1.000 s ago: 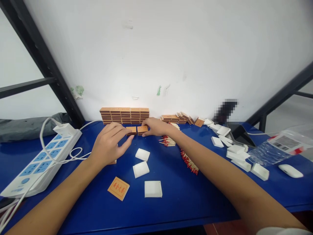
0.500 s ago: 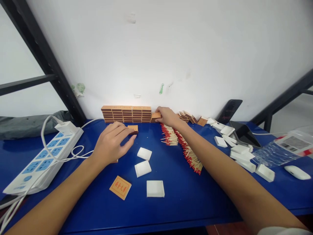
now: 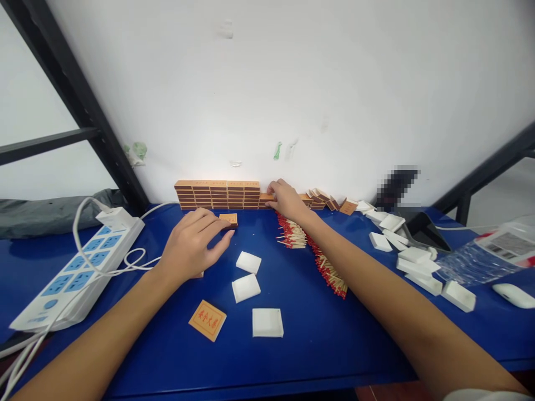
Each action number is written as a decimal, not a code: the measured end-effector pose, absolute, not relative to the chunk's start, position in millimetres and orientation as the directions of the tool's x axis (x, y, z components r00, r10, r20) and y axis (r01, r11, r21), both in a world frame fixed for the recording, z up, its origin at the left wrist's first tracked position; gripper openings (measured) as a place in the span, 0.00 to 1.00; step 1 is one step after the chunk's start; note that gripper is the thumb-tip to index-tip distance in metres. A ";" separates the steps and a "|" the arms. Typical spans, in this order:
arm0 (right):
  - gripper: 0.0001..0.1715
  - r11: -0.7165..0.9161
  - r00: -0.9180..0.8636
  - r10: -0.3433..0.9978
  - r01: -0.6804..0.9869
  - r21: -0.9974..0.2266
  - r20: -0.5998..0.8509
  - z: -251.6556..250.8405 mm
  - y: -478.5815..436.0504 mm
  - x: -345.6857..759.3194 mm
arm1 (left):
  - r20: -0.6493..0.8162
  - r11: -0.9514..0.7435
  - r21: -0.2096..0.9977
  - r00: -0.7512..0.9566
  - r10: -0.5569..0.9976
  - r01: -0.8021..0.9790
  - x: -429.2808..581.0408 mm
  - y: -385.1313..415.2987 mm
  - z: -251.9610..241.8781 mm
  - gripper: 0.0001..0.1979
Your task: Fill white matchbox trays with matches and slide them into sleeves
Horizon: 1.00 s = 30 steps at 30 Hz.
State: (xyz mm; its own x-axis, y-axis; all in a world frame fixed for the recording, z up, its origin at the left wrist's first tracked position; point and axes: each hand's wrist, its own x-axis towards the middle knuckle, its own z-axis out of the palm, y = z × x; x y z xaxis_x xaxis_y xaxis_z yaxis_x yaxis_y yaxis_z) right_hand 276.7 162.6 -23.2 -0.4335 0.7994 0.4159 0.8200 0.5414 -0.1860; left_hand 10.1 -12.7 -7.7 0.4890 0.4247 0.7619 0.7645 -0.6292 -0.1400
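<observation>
My left hand (image 3: 194,243) rests on the blue table, palm down, with the thumb apart from the fingers. Its fingertips are at the near side of an orange matchbox (image 3: 228,218). By the wall, my right hand (image 3: 288,200) is over the low part of a row of stacked matchboxes (image 3: 217,195). Its thumb and fingers are apart, and a low matchbox (image 3: 264,197) shows beside them. Matchsticks with red heads (image 3: 292,231) lie in a bundle below that hand. The right forearm partly covers a second heap of matchsticks (image 3: 328,270).
Three white trays (image 3: 267,323) and a flat orange matchbox sleeve (image 3: 208,319) lie in front. Tilted matchboxes (image 3: 324,196), white trays (image 3: 413,262), a clear plastic bag (image 3: 463,259) and a white mouse-shaped object (image 3: 514,295) are rightward. A power strip (image 3: 79,273) with cables lies left.
My right hand has shifted slightly, its fingers lifting and spreading from the low matchbox. More of the row shows beneath it. The left hand stays in place.
</observation>
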 end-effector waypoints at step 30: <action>0.24 0.519 -0.450 0.855 0.752 -0.407 0.258 20.8 162.5 307.9 | 0.895 -0.457 -0.091 0.274 0.353 0.885 6.4 -12.6 -6.4 0.03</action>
